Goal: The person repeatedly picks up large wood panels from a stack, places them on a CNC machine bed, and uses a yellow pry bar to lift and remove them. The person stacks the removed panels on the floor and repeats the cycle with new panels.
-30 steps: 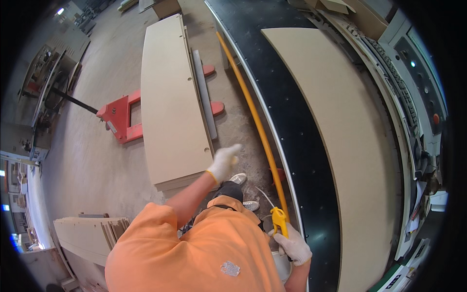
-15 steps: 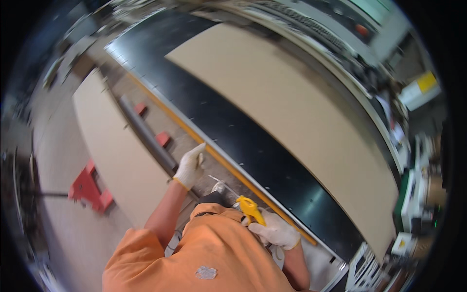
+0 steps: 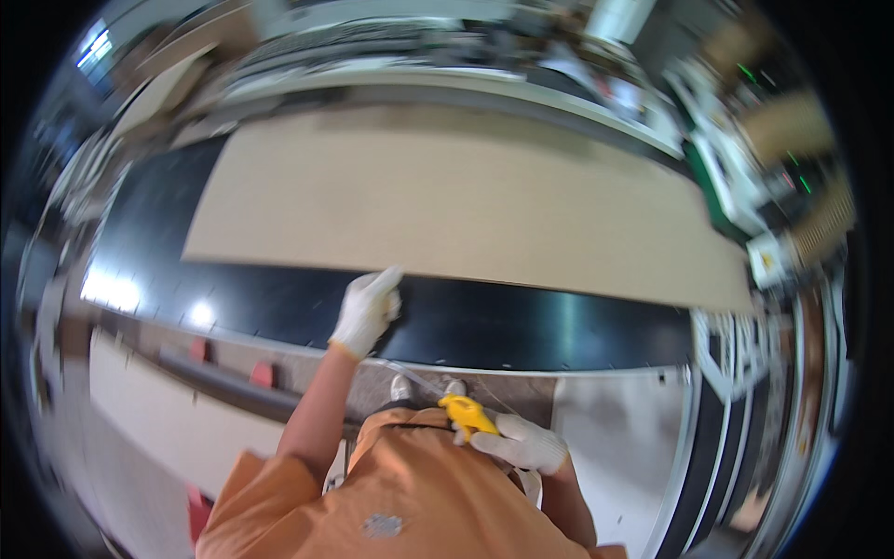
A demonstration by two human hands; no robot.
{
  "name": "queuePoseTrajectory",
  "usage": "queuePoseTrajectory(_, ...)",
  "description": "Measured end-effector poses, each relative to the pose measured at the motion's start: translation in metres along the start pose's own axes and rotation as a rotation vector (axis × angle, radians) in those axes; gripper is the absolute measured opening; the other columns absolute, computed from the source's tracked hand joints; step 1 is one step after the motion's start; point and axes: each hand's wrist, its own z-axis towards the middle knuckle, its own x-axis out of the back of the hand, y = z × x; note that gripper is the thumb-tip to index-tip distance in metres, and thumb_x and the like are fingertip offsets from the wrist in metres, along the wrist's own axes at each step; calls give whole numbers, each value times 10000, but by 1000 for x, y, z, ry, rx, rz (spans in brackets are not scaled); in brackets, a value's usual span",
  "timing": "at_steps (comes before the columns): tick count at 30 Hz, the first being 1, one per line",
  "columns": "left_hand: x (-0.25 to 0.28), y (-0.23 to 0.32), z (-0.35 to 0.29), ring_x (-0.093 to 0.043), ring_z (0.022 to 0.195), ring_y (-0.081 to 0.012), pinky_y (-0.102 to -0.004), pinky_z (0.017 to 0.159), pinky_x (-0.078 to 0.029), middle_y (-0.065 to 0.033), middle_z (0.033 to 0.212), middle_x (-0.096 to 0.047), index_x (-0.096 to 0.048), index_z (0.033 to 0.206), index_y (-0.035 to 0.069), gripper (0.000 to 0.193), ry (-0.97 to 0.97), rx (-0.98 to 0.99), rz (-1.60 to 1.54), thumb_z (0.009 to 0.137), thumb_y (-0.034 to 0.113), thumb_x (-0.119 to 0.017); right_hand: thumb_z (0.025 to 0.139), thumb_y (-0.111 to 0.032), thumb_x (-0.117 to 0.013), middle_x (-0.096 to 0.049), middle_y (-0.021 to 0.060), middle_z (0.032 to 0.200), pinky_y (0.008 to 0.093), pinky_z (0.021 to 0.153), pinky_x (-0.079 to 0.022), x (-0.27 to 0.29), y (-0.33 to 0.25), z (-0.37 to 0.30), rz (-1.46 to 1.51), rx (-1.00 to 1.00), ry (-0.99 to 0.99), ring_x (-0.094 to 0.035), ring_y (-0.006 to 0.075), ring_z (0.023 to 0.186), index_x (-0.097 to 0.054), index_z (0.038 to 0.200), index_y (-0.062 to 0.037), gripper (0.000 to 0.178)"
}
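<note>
My right hand [image 3: 526, 443], in a white knit glove, is wrapped round a yellow air blow gun [image 3: 467, 415] close to my waist. A thin nozzle runs from the gun toward the upper left. My left hand [image 3: 365, 312], gloved too, is over the black tabletop [image 3: 521, 326], just short of the near edge of a large beige board [image 3: 447, 196]. Its fingers are curled in, with one digit pointing to the board's edge, and nothing shows in them. Whether it touches the board or the tabletop, I cannot tell.
Another pale board [image 3: 177, 410] lies low at the left, beside a dark roller [image 3: 233, 382] and red metal parts [image 3: 263, 374]. A green and white machine [image 3: 717, 191] with ribbed hoses [image 3: 792, 130] stands at the right. White slatted rails [image 3: 736, 354] adjoin the table's right end.
My view has turned, so the table now runs across in front of me. My left hand has come from beside the table's edge to over its black top. The blow gun stays in my right hand.
</note>
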Motion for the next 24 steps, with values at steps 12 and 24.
queuePoseTrajectory(12,-4,-38,35,-449,460,-164,-325,482,-329,-45,506,-470,-524,581,122,614,-163,-45,164,1096,432,-648,1042,-392,-721,-584,-20,797,276,549,-485,5,23,-65,429,-243,655,-570,90,576,-639,1335,-91,428)
queuePoseTrajectory(24,-93,-73,0,-506,490,-147,-340,540,-382,-66,548,-579,-599,613,49,572,-520,-93,357,1107,336,-622,1090,-453,-619,-576,33,757,331,479,-524,28,127,-151,622,-112,2139,-554,132,501,-588,1240,-58,423)
